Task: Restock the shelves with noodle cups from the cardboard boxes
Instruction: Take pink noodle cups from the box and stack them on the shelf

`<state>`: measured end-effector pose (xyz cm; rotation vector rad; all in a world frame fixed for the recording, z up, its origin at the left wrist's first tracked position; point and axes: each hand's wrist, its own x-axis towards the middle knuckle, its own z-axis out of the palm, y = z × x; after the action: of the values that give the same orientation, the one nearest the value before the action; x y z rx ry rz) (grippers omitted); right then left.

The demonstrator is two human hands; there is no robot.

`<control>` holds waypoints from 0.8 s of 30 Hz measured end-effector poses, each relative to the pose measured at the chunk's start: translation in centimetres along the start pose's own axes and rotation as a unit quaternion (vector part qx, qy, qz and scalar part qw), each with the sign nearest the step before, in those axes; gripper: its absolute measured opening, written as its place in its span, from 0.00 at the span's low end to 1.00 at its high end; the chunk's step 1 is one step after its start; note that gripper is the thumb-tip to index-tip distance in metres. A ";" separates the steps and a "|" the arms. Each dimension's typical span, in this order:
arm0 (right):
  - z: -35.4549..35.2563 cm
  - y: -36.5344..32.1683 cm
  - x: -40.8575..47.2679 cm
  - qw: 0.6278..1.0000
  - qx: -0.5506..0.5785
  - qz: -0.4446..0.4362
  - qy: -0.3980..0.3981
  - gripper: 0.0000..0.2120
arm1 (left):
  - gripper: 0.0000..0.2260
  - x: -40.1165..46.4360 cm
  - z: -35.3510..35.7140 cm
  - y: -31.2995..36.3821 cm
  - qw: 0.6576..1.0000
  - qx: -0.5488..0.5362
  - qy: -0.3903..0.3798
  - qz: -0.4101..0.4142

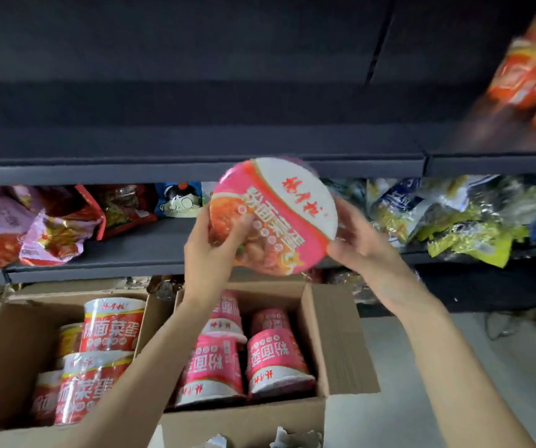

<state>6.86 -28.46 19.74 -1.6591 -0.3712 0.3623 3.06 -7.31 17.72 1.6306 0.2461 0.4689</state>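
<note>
Left cardboard box (8, 350) holds red noodle cups (111, 324). The left hand (208, 250) and right hand (360, 244) both curl around a pink noodle cup (279, 211), lid facing the camera, raised before the dark shelf (195, 166) above the right box (334, 334) of pink cups (276, 360)
</note>
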 end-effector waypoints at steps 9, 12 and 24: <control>-2.0 -5.1 6.4 0.941 -0.177 -0.193 0.216 0.49 | 0.17 6.7 3.2 9.5 0.991 -0.013 -0.130 -0.004; -3.8 -5.2 10.2 0.939 -0.136 -0.178 0.262 0.49 | 0.19 10.6 5.7 8.9 0.989 -0.004 -0.147 0.033; -10.0 -3.8 26.4 0.864 -0.286 -0.025 0.414 0.38 | 0.20 25.7 16.7 4.6 0.970 0.095 -0.215 0.067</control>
<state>34.79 -25.21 24.10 -2.1949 0.1558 -0.5682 32.73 -11.92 25.32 1.8995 -0.1488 0.1857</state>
